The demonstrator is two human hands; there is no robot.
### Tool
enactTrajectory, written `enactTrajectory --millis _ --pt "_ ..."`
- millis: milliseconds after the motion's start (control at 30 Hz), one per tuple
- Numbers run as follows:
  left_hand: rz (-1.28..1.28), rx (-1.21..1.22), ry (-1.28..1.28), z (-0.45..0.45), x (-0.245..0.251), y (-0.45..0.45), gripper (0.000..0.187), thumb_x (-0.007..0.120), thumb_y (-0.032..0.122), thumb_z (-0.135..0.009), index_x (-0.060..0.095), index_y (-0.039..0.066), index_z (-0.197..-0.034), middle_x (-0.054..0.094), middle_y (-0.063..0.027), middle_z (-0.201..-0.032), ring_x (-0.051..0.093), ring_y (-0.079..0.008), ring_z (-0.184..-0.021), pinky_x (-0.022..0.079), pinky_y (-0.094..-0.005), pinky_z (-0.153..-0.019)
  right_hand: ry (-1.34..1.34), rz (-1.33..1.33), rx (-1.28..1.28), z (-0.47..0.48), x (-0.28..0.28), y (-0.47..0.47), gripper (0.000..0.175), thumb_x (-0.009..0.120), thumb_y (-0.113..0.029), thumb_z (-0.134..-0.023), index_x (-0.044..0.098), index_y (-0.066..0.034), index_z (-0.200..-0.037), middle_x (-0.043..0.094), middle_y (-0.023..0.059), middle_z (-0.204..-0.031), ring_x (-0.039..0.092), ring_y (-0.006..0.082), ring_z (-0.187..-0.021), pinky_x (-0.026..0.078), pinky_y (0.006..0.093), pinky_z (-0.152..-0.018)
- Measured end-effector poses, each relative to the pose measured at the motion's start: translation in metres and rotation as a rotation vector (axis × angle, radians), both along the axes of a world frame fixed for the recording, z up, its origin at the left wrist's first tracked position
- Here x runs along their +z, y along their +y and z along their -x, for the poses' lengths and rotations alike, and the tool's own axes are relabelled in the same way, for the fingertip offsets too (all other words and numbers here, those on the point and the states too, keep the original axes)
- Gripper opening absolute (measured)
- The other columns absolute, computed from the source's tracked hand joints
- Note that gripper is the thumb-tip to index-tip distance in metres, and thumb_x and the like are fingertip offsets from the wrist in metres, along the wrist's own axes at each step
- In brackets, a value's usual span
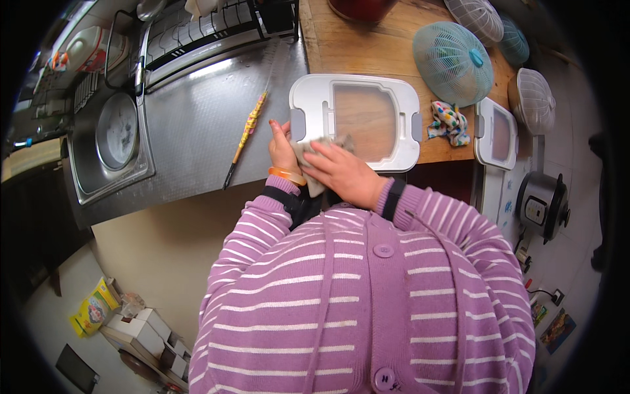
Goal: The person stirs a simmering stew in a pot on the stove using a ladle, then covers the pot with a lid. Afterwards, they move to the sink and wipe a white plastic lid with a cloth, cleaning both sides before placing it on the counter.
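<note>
A white plastic lid (310, 93) with a clear window and grey side latches is in front of me, over the edge where the steel counter meets the wooden one. My left hand (284, 150) is at the lid's left edge by the grey latch, its fingers partly hidden there. A greyish cloth (315, 184) lies bunched over the lid's near left corner. Pressed on that cloth, fingers stretched out, is my right hand (347, 170). Part of the cloth hangs down between my two wrists.
Left of the lid lies a bottle brush (251, 123) with a yellow-wrapped handle. Farther left are a sink (147, 170) holding a metal basin (117, 130) and a black dish rack (211, 37). Rightward are a dotted cloth (449, 123), a blue mesh cover (453, 64) and another white lid (485, 133).
</note>
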State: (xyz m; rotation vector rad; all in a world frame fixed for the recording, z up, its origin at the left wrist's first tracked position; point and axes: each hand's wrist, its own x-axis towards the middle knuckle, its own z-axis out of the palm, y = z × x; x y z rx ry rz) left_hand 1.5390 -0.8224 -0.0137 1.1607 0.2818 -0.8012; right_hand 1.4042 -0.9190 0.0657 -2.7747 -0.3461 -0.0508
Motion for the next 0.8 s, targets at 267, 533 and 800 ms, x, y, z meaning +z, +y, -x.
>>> enactTrajectory --millis 267,533,800 --pt "-0.034 -0.080 -0.186 0.012 -0.009 0.000 0.047 0.068 0.010 -0.087 0.048 -0.005 -0.127 0.064 -0.0098 -0.107 0.060 -0.0133 -0.096 0.049 -0.0257 -0.082 0.122 0.049 -0.466 0.092 0.021 -0.061 0.036 0.054 -0.004 -0.080 0.059 -0.0086 -0.115 0.049 0.0101 -0.129 0.039 0.0321 -0.130 0.035 0.0439 -0.108" --pt "-0.078 -0.117 -0.307 0.007 -0.004 -0.002 0.053 0.063 0.007 -0.090 0.041 -0.005 -0.137 0.059 -0.0107 -0.120 0.059 -0.0156 -0.102 0.048 -0.0277 -0.088 0.046 -0.046 -0.461 0.106 0.000 -0.063 0.038 0.050 0.002 -0.079 0.059 -0.0087 -0.115 0.048 0.0123 -0.132 0.041 0.0332 -0.129 0.036 0.0435 -0.108" --pt "-0.110 -0.042 -0.330 0.013 0.008 -0.005 0.049 0.062 0.007 -0.091 0.044 -0.004 -0.135 0.059 -0.0090 -0.119 0.058 -0.0143 -0.103 0.047 -0.0273 -0.090 0.116 -0.009 -0.698 0.109 0.015 -0.080 0.044 0.050 0.003 -0.080 0.057 -0.0101 -0.121 0.047 0.0139 -0.133 0.036 0.0342 -0.133 0.035 0.0438 -0.107"
